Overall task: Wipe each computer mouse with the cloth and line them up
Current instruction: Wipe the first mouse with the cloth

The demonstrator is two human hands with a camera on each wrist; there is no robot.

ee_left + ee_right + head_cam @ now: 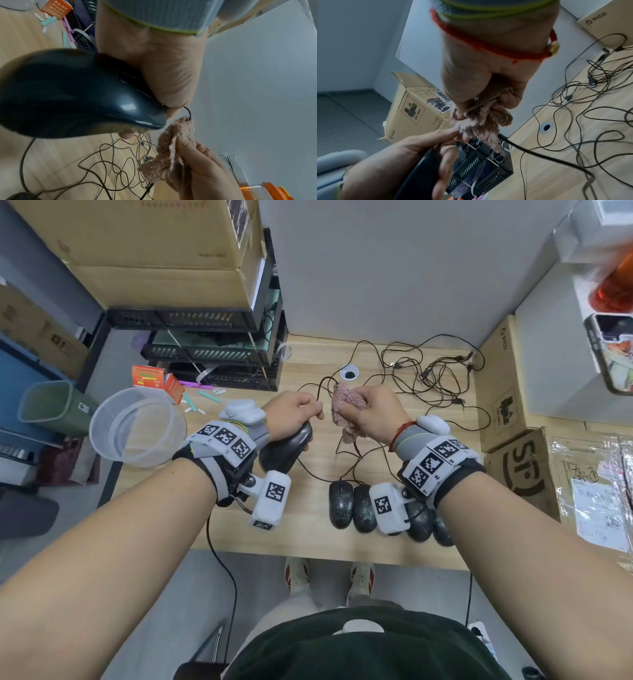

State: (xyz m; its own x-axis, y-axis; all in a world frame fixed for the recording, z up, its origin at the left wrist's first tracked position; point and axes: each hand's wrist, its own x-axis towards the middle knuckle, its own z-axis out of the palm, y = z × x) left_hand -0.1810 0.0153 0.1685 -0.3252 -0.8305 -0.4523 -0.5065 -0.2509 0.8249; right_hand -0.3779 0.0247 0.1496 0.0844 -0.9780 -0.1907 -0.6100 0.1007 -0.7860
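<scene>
My left hand [291, 414] grips a glossy black mouse [287, 448] [72, 93] lifted off the wooden desk [308, 535], its cable end up by my fingertips. My right hand [373, 414] clutches a bunched pink cloth [346, 409] [171, 148] [481, 121] just right of the mouse's front, a small gap between them. The cloth hangs over the mouse's thin cable [539, 154]. Several black mice [352, 505] lie side by side near the desk's front edge, partly hidden by my right wrist.
Tangled mouse cables [421, 378] spread over the back of the desk. A clear plastic tub [137, 426] overhangs the left edge. Black trays [212, 354] under cardboard boxes stand at the back left. More boxes [507, 392] line the right side.
</scene>
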